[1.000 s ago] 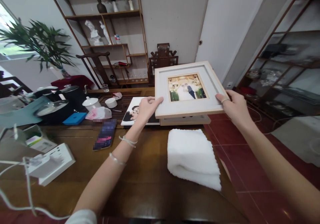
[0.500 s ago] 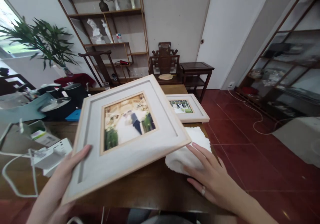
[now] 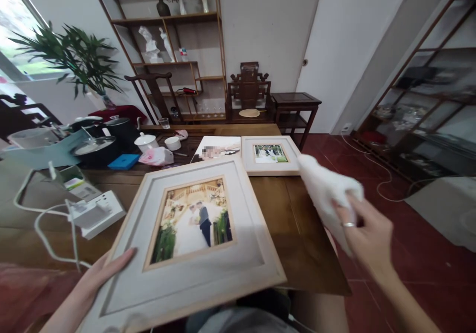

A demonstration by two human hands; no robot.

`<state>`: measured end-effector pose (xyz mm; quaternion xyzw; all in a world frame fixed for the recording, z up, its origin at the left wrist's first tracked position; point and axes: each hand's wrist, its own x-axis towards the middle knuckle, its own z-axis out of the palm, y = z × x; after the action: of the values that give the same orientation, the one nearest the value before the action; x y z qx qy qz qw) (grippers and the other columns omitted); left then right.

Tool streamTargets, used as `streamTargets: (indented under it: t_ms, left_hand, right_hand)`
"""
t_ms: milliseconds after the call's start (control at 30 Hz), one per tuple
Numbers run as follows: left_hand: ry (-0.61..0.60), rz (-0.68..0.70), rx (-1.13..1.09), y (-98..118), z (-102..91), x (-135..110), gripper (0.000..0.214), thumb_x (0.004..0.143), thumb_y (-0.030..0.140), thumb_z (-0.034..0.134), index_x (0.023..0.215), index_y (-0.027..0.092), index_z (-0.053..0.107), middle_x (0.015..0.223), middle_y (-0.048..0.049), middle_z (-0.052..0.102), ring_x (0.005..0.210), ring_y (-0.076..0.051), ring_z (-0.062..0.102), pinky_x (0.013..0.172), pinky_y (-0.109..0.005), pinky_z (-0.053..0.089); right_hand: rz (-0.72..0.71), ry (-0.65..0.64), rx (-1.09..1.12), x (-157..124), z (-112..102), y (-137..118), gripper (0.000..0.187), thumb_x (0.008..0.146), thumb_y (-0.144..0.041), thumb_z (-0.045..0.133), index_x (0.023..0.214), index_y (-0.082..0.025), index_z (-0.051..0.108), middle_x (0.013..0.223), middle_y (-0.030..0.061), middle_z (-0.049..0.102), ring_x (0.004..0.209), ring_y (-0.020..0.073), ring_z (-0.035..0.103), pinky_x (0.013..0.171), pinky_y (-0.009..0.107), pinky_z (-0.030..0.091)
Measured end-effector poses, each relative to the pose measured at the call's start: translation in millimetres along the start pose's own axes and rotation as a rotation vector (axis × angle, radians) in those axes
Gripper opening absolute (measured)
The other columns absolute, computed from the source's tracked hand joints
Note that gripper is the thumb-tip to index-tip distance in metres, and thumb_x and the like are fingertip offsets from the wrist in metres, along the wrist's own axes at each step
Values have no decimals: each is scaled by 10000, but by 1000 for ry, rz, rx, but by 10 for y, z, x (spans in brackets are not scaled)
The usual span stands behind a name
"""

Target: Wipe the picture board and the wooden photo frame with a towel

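My left hand (image 3: 107, 273) grips the left edge of a pale wooden picture frame (image 3: 253, 268), its thumb on the front and its other fingers hidden behind. The frame is tilted and holds a wedding photo with a white mat. Raised off the table to the right, my right hand (image 3: 368, 233) is closed on a bunched white cloth (image 3: 330, 186); a ring shows on one finger. Beyond them, a second picture frame (image 3: 293, 157) lies on the table beside a flat printed picture (image 3: 219, 148).
The wooden table (image 3: 297, 233) carries a white power strip (image 3: 102, 214) with cables, a blue box (image 3: 124, 162), a lidded pan (image 3: 96, 147), a white lidded cup (image 3: 145, 142) and a pink-and-white packet (image 3: 156, 156). A dark wooden chair (image 3: 249, 92) stands behind it.
My right hand has picked the white cloth up off the table and moved it right. The picture frame in my left hand has come lower and nearer, uncovering things behind it.
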<state>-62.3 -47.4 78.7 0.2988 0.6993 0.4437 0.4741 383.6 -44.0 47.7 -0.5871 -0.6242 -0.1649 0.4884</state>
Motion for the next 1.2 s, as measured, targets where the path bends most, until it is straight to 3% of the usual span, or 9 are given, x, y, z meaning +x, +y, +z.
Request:
streamTargets:
  t_ms: [133, 200, 300, 433, 500, 600, 700, 1067, 1200]
  left_hand:
    - [-41, -34, 20, -92, 231, -20, 691, 428, 418, 858, 1056, 200, 666, 673, -8, 746, 760, -317, 723, 634, -330, 624]
    - [-121, -29, 6, -112, 373, -71, 615, 495, 429, 841, 1033, 183, 671, 779, -34, 760, 848, -307, 716, 705, -309, 609]
    - [-230, -71, -13, -119, 552, -172, 544, 566, 354, 822, 1051, 173, 657, 943, -58, 753, 927, -288, 701, 744, -285, 586]
    - [-261, -147, -14, -116, 714, -275, 522, 618, 336, 795, 1094, 196, 631, 1035, -51, 733, 940, -252, 695, 756, -266, 565]
    - [-295, -154, -27, -123, 772, -285, 538, 624, 356, 789, 1110, 203, 614, 1036, -48, 731, 929, -248, 696, 747, -266, 557]
    - [-338, -138, -48, -151, 840, -249, 537, 630, 376, 782, 1102, 202, 596, 1054, -47, 722, 964, -249, 683, 746, -256, 540]
    - [-367, -125, -66, -194, 896, -186, 535, 633, 384, 775, 1098, 200, 586, 1060, -52, 717, 984, -256, 672, 746, -261, 527]
    - [-358, -45, 26, -166, 1056, -64, 491, 675, 425, 717, 1080, 174, 599, 1053, -72, 711, 972, -252, 666, 772, -287, 522]
    - [-319, 131, 241, -121, 1050, 1, 457, 730, 482, 649, 1056, 162, 646, 1122, -88, 692, 1011, -269, 648, 822, -305, 508]
  right_hand:
    - [-52, 136, -159, 123, -306, -56, 307, 766, -330, 690, 588, -230, 461, 537, -57, 343, 423, 109, 341, 385, 260, 308]
    - [-196, 123, -223, 100, -353, -117, 303, 772, -272, 664, 575, -234, 437, 537, -51, 359, 426, 109, 353, 376, 253, 307]
    - [-404, -138, -135, 26, -297, -192, 130, 839, -169, 506, 771, -219, 605, 814, 56, 653, 737, 191, 629, 607, 287, 511]
    - [-554, -516, 38, -40, -90, -285, 293, 916, -218, 449, 1180, -201, 576, 1279, 87, 601, 1203, 215, 527, 962, 380, 479]
    - [-618, -563, 44, -66, 9, -332, 257, 903, -158, 453, 1100, -215, 607, 1315, 75, 579, 1263, 215, 471, 1015, 430, 442]
    - [-590, -601, -2, -107, 122, -400, 205, 792, -39, 492, 804, -192, 628, 1381, 115, 512, 1338, 284, 361, 1052, 531, 374]
    - [-479, -609, -53, -126, 221, -467, 156, 694, -24, 555, 679, -171, 604, 1429, 162, 440, 1342, 336, 340, 1057, 544, 358]
    - [-416, -606, -9, -67, 556, -453, 244, 698, -37, 499, 779, -180, 679, 1350, 112, 539, 1300, 317, 417, 1022, 546, 397]
    - [-418, -602, 26, -101, 603, -405, 240, 703, -39, 502, 790, -184, 672, 1315, 119, 571, 1311, 312, 402, 1028, 546, 386]
